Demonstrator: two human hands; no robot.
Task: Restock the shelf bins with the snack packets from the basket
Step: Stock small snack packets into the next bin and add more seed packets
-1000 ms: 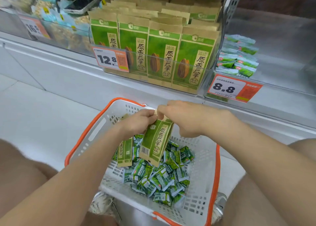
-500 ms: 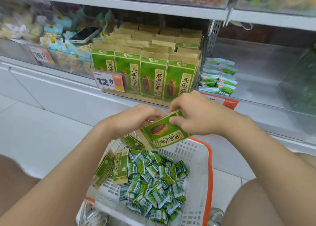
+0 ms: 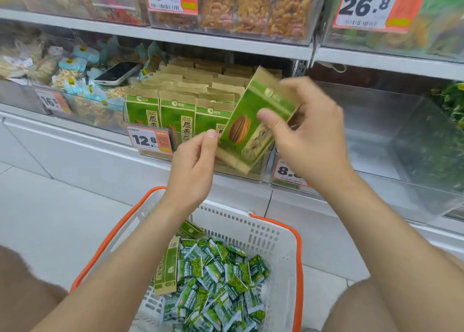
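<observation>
Packet [image 3: 251, 121]: in the air, tilted, just in front of the bin [image 3: 180, 131] at its right end. Not yet in.

Right hand [image 3: 308, 136]: grip clamped on the packet, thumb on the face, fingers behind.
Left hand [image 3: 195, 166]: grip pinching the packet's lower left edge.

Step, as judged: seat the packet in the bin's right front column.
- Turn it upright, face out.
- Lift its foot over the bin's clear front wall.
- Free the left grip first, then slide the packet down without tipping the front row.
- That slot is hidden behind the packet, so I cannot tell whether it is free.

Surroundings:
- The bin stands on a white shelf.
- Phone [image 3: 118, 73] lies on the snacks left of the bin.
- Basket [image 3: 297, 256] sits below the bin, over a pale floor [image 3: 50, 218]. It holds two more packets and many sachets [image 3: 216, 281].
</observation>
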